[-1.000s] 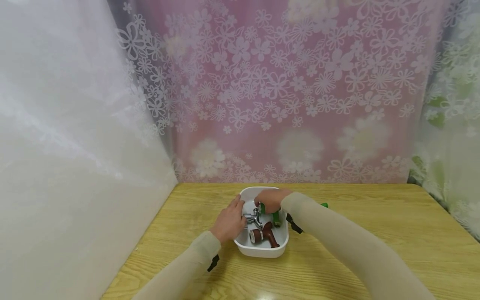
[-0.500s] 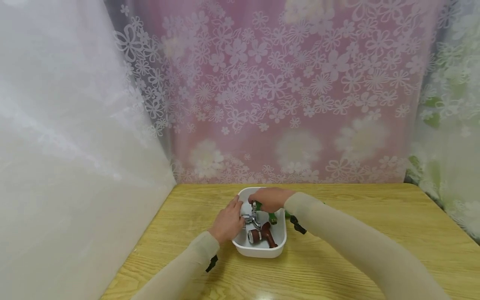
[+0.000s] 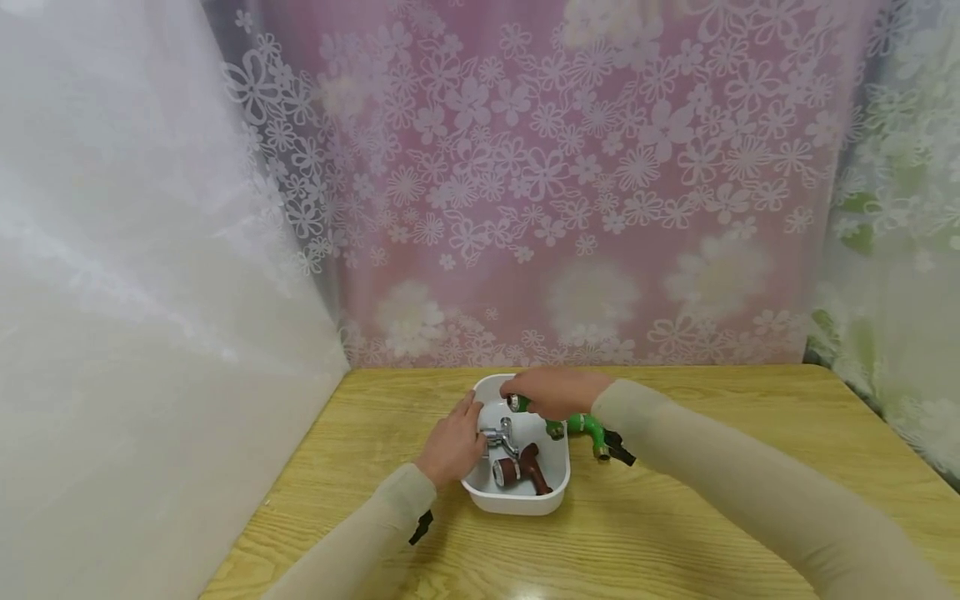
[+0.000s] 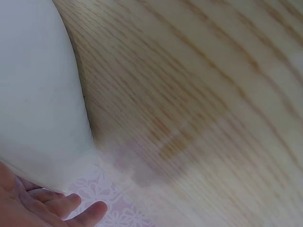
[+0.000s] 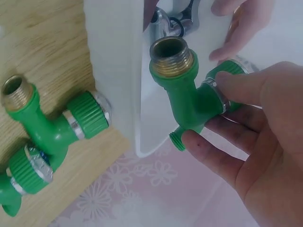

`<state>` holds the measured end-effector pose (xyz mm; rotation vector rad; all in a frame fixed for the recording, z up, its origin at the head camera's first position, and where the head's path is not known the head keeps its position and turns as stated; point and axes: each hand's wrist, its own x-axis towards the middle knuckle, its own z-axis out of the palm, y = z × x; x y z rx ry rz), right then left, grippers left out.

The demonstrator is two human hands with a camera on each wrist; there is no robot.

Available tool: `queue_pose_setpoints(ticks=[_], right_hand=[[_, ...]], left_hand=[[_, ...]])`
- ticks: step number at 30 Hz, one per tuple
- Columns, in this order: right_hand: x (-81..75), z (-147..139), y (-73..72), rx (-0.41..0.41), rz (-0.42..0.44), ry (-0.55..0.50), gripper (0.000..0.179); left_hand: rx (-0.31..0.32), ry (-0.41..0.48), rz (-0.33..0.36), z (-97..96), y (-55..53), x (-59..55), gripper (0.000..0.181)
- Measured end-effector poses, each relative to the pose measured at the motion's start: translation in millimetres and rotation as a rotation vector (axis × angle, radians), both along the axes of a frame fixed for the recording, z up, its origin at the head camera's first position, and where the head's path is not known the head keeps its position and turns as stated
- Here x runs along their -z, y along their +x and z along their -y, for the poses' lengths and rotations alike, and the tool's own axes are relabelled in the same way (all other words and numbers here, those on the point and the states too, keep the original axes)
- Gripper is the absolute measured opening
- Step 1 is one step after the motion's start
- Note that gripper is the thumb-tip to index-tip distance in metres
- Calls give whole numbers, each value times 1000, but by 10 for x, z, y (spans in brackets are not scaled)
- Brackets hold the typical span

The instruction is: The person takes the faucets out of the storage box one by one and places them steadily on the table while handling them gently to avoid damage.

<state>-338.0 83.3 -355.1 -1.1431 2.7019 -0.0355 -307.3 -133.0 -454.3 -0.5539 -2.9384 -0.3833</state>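
My right hand (image 3: pixel 558 392) is over the far right part of a white basin (image 3: pixel 517 504), with thumb and fingers gripping a green plastic tap (image 5: pixel 189 101) with a threaded brass end. My left hand (image 3: pixel 453 442) rests on the basin's left rim with its fingers extended; its fingertips (image 4: pixel 92 215) show beside the rim in the left wrist view. Inside the basin lie a chrome tap (image 3: pixel 501 437) and a brown tap (image 3: pixel 529 471). On the table, right of the basin, lies a green tap (image 5: pixel 45 125) with another green tap (image 5: pixel 26 172) beside it.
The wooden table (image 3: pixel 660 517) runs back to a pink flowered curtain (image 3: pixel 570 208). White sheeting (image 3: pixel 165 250) hangs along the left side. Another patterned curtain (image 3: pixel 885 250) hangs on the right.
My right hand has lifted the green tap and moved it right, toward the basin's right rim. The green tap on the table now shows more. The left hand stays on the rim.
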Motion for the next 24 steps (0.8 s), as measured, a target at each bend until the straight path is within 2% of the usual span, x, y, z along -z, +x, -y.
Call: queue_pose_setpoints(ticks=[9,17,24], right_hand=[[-9,-279,40,4,1,-15,47],[-50,-579,122,62,2,-20,46],[-10,-843,160,48,1,-38,46]], left_hand=[[-4,-4,-3,4,6,-4,53],[-8,-5,-4,-3,11,4,53],[-13,6,21,-11,30,-23,54]])
